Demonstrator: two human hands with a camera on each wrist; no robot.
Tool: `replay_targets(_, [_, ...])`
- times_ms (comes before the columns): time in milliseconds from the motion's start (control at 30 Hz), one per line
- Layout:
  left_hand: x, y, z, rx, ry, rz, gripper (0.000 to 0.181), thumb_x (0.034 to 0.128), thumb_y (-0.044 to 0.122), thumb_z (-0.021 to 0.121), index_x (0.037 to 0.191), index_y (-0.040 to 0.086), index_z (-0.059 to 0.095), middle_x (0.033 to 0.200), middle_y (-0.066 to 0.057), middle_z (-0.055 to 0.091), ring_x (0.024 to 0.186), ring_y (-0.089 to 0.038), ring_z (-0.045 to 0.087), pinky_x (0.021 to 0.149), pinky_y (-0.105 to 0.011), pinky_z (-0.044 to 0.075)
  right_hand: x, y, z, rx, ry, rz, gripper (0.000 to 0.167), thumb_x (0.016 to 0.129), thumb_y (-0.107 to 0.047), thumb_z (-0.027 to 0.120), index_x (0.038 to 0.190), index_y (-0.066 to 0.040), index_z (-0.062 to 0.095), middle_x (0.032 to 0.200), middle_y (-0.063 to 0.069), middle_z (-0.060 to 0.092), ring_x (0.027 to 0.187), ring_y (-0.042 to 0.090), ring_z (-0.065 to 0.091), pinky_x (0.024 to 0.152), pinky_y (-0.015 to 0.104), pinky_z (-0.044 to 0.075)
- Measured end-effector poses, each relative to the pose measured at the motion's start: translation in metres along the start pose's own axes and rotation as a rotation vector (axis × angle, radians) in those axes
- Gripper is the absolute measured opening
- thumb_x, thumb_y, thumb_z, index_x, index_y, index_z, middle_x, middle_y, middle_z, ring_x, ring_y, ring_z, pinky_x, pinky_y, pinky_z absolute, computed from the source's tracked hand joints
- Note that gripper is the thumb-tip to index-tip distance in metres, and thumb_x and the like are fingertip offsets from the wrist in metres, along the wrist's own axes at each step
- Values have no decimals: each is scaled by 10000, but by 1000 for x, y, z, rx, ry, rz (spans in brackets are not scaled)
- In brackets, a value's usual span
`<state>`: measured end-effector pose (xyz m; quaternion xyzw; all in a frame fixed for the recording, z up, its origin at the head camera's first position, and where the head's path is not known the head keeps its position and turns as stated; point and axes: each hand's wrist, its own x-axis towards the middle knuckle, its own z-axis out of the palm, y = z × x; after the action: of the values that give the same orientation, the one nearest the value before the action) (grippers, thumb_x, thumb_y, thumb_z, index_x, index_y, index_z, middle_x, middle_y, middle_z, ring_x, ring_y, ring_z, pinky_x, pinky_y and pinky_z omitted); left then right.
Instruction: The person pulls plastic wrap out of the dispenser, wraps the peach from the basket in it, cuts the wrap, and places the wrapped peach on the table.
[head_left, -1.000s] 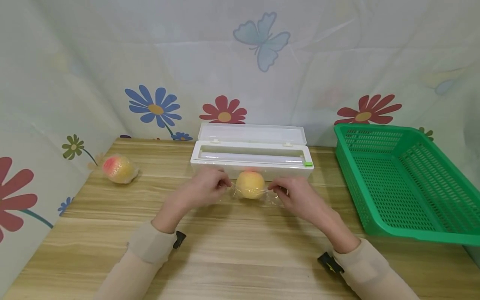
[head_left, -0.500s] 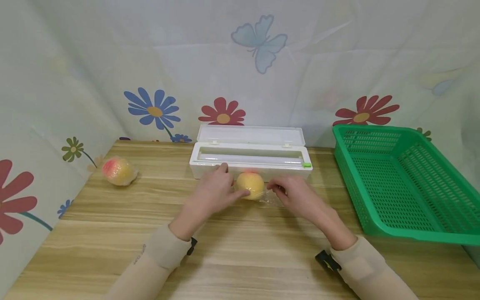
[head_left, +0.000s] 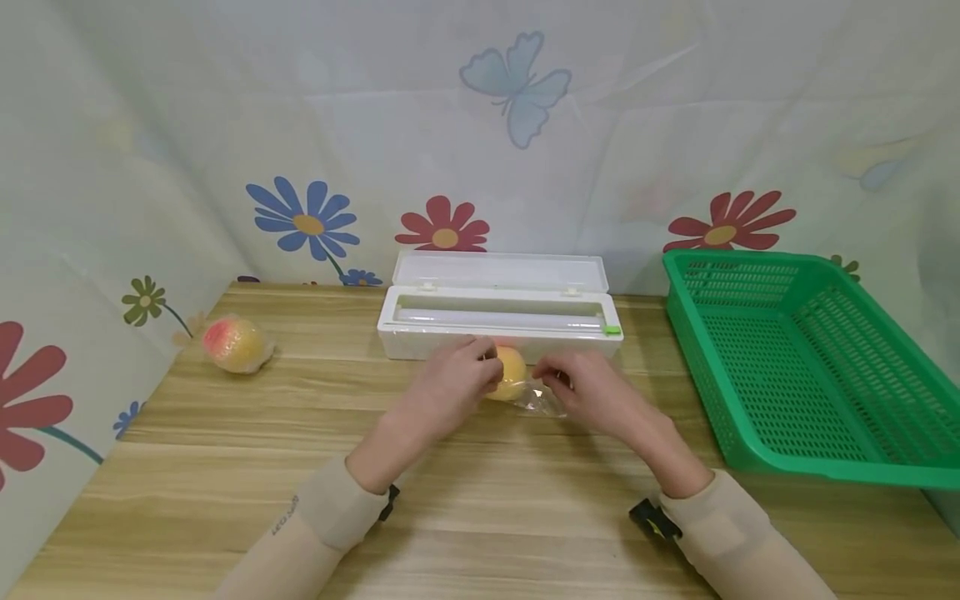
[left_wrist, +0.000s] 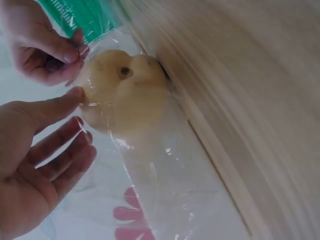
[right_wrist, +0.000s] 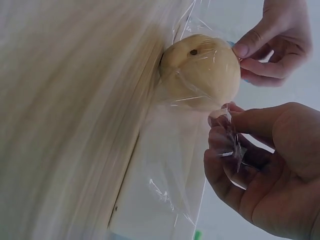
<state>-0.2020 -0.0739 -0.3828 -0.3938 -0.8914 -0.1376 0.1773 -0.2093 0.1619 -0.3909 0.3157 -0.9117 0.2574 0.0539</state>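
Note:
A yellow peach with a red blush [head_left: 512, 373] sits at the table's middle, against the front of a white cling film dispenser [head_left: 401, 342]. Clear cling film [head_left: 540, 402] covers it and spreads loose to both sides. My left hand [head_left: 452, 385] is at the peach's left side, hiding part of it; thumb and forefinger pinch the film close to the fruit. On the other side my right hand [head_left: 598, 390] pinches film between thumb and finger, just off the peach. In the right wrist view, crumpled film [right_wrist: 230, 142] lies across the right fingers.
The dispenser's lid [head_left: 498, 273] stands raised, with a film roll [head_left: 498, 318] inside. A second peach wrapped in film [head_left: 238, 343] rests at the table's far left. At the right is a green plastic basket [head_left: 693, 367]. A flowered cloth [head_left: 360, 100] hangs behind.
My left hand has let go of the film's left side, come in over the peach's left side and closed its fingers there. The right hand stays almost in place.

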Motion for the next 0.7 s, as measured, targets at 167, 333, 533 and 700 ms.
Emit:
replay_targets(167, [1,-11,7,-199,-2,-67,150,855,51,841,869,99,700,1233,-115,680,1173,-279,629,1011,-366,497,2,1,-6,31,-18,-2,105,955,22,688,1009,-38,755,943,68,730,785,129,618,695,333,555])
replay_targets(333, [2,-16,10,-335,-52,-143,158,875,66,827,894,120,680,1297,-92,679,1229,-257,616,1052,-367,475,1,-1,-17,73,14,-35,169,869,33,792,1011,-44,742,1033,78,707,966,250,650,856,463,561])
replay_targets(533, [4,-16,9,-434,-71,-237,201,882,72,821,981,98,647,1096,-46,680,1006,-242,609,888,-365,511,4,-15,-15,46,-12,-67,533,740,-92,939,1193,-53,660,1278,103,626,1224,316,557,1024,496,477])
replay_targets(700, [4,-18,8,-468,-60,-260,265,881,68,820,1019,78,594,974,-44,628,914,-258,581,803,-355,489,14,-25,0,30,-129,-60,916,730,-122,953,1492,-36,453,1461,138,520,1351,316,480,1118,478,401])
